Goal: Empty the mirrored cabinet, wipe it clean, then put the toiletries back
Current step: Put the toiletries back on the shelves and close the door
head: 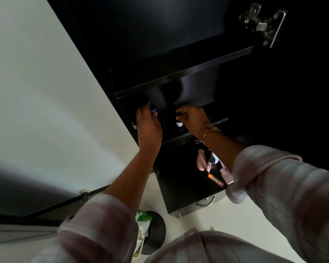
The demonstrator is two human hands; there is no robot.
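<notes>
The black cabinet (pixel 169 73) hangs open above me, its shelves dark. Both my hands reach onto the lower shelf (pixel 180 138). My left hand (pixel 147 126) wraps a blue-capped container (pixel 153 108) at the shelf's left. My right hand (pixel 193 118) pinches the dark cap of a small white bottle (pixel 179 123) standing mid-shelf. Below, on a black surface (pixel 182 179), lie a pink tube (pixel 202 160), a slim pen-like tube (pixel 210 165) and an orange tube (pixel 215 179).
A white wall (pixel 46 92) runs along the left. The cabinet door's metal hinge (pixel 262 23) shows at the upper right. A drawer with a metal handle (pixel 206 202) sits under the black surface. A round black bin (pixel 154 232) with a green-white bag (pixel 142 223) stands on the floor.
</notes>
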